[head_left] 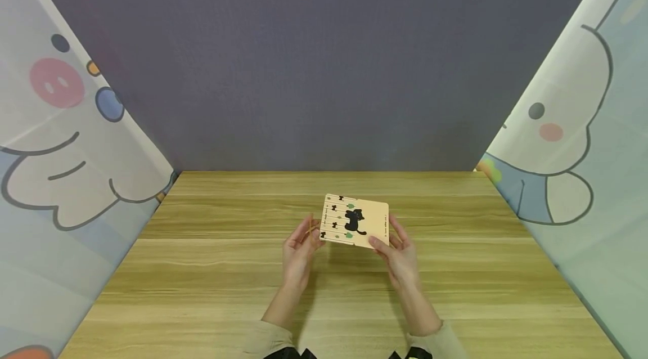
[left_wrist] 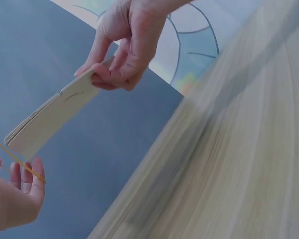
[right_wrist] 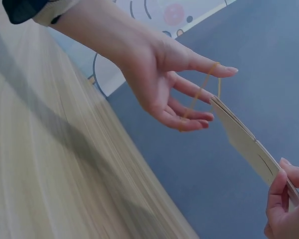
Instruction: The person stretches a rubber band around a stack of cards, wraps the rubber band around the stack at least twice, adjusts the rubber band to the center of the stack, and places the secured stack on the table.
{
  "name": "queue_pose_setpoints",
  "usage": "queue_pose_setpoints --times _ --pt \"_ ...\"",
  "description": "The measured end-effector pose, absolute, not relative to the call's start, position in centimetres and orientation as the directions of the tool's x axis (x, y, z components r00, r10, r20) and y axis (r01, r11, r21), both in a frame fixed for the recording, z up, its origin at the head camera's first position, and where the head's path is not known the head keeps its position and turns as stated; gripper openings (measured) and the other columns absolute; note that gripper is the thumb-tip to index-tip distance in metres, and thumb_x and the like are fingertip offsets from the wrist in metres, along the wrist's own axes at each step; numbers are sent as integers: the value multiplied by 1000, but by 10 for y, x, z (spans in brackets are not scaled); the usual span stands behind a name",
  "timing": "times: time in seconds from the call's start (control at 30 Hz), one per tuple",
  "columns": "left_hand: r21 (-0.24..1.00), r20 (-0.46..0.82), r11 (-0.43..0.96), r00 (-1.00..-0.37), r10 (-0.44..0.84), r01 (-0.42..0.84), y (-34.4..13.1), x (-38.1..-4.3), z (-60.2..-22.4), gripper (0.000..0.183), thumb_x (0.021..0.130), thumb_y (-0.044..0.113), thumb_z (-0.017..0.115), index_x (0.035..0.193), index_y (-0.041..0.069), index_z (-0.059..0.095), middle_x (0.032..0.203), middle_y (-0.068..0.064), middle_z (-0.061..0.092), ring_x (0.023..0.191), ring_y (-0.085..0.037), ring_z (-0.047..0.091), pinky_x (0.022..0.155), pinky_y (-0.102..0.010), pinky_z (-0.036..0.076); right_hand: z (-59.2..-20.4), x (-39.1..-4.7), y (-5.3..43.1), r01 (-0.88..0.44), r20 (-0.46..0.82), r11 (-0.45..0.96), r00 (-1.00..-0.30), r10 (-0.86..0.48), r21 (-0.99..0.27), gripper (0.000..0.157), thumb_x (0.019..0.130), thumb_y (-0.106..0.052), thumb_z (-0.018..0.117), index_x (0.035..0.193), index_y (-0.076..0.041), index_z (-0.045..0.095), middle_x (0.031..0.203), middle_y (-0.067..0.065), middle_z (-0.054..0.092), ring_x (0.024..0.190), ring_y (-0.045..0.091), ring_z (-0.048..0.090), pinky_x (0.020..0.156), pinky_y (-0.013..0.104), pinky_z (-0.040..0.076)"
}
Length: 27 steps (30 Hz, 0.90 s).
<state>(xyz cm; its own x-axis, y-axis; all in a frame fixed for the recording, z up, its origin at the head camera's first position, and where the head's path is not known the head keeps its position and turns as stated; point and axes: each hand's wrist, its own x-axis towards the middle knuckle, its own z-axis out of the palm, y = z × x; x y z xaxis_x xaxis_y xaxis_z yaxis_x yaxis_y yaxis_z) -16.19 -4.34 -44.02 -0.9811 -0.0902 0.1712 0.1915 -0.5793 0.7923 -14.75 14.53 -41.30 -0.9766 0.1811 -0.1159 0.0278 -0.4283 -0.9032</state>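
Observation:
My right hand [head_left: 402, 263] grips a small cream notebook [head_left: 372, 218] by its right end, thumb on top and fingers beneath. Black cats and green leaves decorate its cover, and a small notch shows midway along one long edge [right_wrist: 255, 140]. A thin yellow rubber band [right_wrist: 196, 98] is looped around the spread thumb and fingers of my left hand [head_left: 297, 257], stretched between them. The notebook's free left end reaches up to the band and left fingertips. Both hands hold these things up above the table.
A wood-grain table [head_left: 228, 291] spreads below, bearing the arms' shadows. Behind it rises a dark grey panel [head_left: 324, 66]. Cartoon-printed curtains stand at the left [head_left: 50, 179] and right [head_left: 582, 257].

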Motion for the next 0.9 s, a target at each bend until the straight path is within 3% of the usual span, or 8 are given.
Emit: queue_pose_setpoints --times 0.17,0.37,0.43,0.6,0.67,0.73,0.8,0.9 --pt "731 35 -674 -993 -116 104 -39 -158 -428 45 85 -3 53 128 -3 39 108 -4 57 89 -11 54 67 -20 47 -456 -161 150 -70 3 -430 -988 154 -900 77 70 5 71 136 -13 35 101 17 55 79 22 61 63 24 52" --pt "690 15 -715 -990 -139 111 -34 -160 -429 51 83 1 59 129 -2 38 112 -7 54 92 -11 53 70 -19 46 -510 -183 159 -93 36 -448 -990 135 -889 82 63 -8 79 134 -23 39 108 21 53 83 26 61 65 27 53" --pt "690 14 -714 -989 -148 117 -33 -160 -429 50 82 2 60 128 0 42 112 -7 54 95 -12 53 71 -18 45 -511 -183 158 -103 49 -422 -989 137 -901 83 62 -10 80 133 -23 40 106 21 52 81 25 61 63 27 53" --pt "712 0 -692 -986 -166 116 -32 -160 -428 43 80 3 62 122 7 52 110 -2 55 100 -13 49 50 -9 34 -472 -163 151 -196 168 -302 -979 117 -933 78 67 -1 75 135 -13 37 100 16 53 76 21 60 58 26 52" --pt "723 -2 -682 -986 -165 113 -33 -161 -429 44 80 1 62 122 6 51 112 -2 54 102 -14 48 55 -8 39 -456 -155 148 -207 183 -228 -976 121 -951 77 69 0 74 135 -9 36 99 15 54 76 19 60 57 26 52" --pt "732 3 -672 -987 -158 110 -33 -161 -429 46 80 -2 61 124 2 48 116 -4 52 108 -16 47 73 -13 44 -447 -152 145 -177 157 -135 -976 149 -975 78 67 -1 75 135 -8 36 98 15 54 77 19 60 57 26 52" --pt "749 6 -655 -989 -146 101 -34 -162 -429 49 80 -3 59 126 0 44 120 -6 50 111 -18 45 89 -23 41 -434 -147 142 -134 118 -96 -981 156 -986 79 66 2 75 134 -7 36 98 16 54 77 19 61 58 26 52" --pt "777 26 -621 -992 -124 98 -38 -165 -430 50 80 -6 58 128 -3 41 123 -7 47 109 -16 45 91 -24 38 -423 -143 141 -70 60 -63 -986 154 -996 77 66 8 72 133 -5 37 99 21 54 77 20 60 62 27 53"
